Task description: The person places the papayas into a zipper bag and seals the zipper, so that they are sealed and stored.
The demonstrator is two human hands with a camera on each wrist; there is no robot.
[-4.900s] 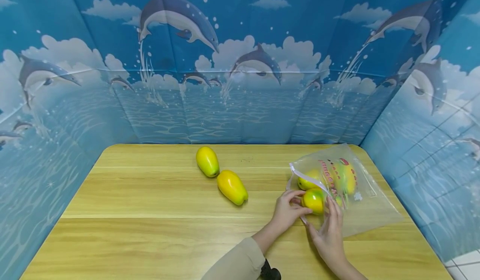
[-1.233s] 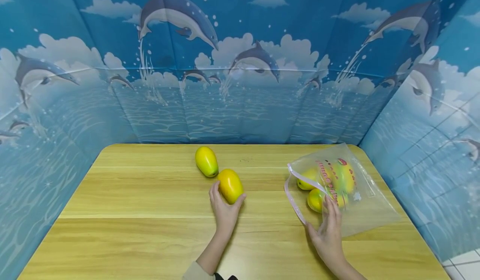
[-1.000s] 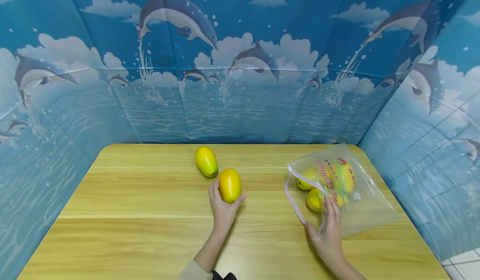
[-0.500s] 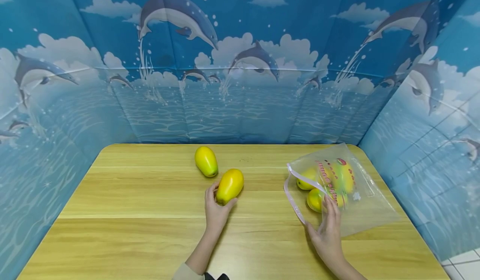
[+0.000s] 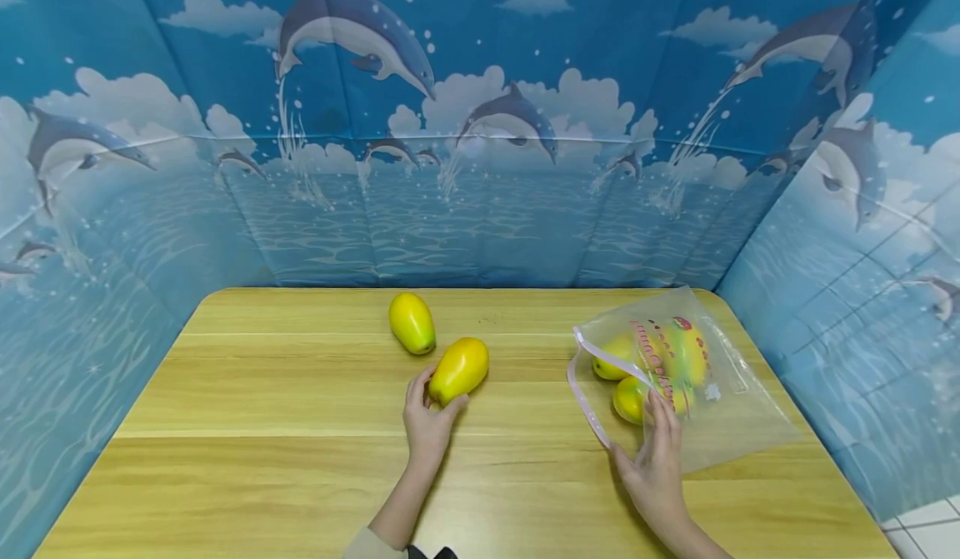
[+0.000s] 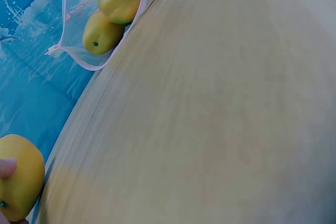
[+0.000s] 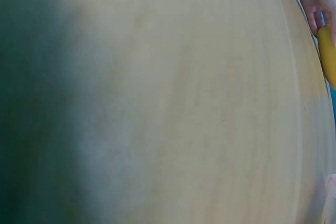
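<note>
My left hand (image 5: pixel 429 430) holds a yellow-green mango (image 5: pixel 460 371) by its near end, fingers on its left side and thumb on its right. In the left wrist view the thumb lies against this mango (image 6: pixel 26 177). A second mango (image 5: pixel 412 324) lies just behind it on the table. At the right, my right hand (image 5: pixel 660 471) holds the mouth of a frosted plastic bag (image 5: pixel 742 426), fingers at the upper edge and thumb at the lower. Inside the bag are several mangoes, one (image 5: pixel 628 399) right at the mouth.
The bag lies flat on the wooden table (image 5: pixel 262 476), its lilac zip edge (image 5: pixel 588 405) gaping toward the left. A blue dolphin-print cloth (image 5: pixel 480 209) stands around the table's back and sides.
My left hand has gone from the mango at the bag's mouth to one on the table, and has turned it so its far end points right. The right hand stays at the bag.
</note>
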